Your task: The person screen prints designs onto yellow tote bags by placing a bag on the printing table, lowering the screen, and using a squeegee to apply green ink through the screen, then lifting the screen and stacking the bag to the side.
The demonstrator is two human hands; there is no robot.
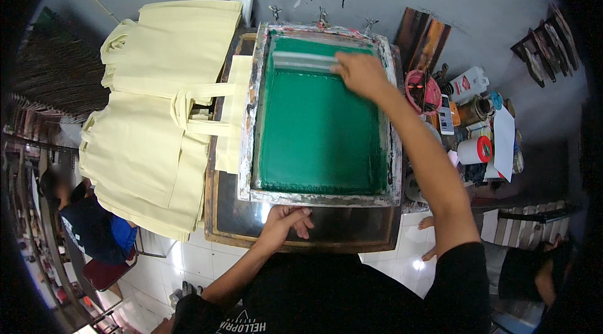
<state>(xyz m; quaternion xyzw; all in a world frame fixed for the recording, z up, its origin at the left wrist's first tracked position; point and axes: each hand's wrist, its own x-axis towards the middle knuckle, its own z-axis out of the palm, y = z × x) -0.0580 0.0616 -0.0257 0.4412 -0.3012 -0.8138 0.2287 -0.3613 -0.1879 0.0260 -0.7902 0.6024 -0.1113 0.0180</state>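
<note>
R hand [360, 73] grips the squeegee [306, 60] at the far edge of the green screen [317, 133]. L hand [286, 221], fingers curled, presses the frame's [314, 197] near edge. Cloth bags [157, 114] lie on the left.

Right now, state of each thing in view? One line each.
Screen frame: lying flat on the print table, green mesh facing up.
Squeegee: at the far end of the mesh, held.
Right hand: gripping the squeegee.
Left hand: resting on the frame's near edge.
Cream tote bags: stacked left of the frame, overlapping.
White tape roll: lying on its side on the right bench.
</note>
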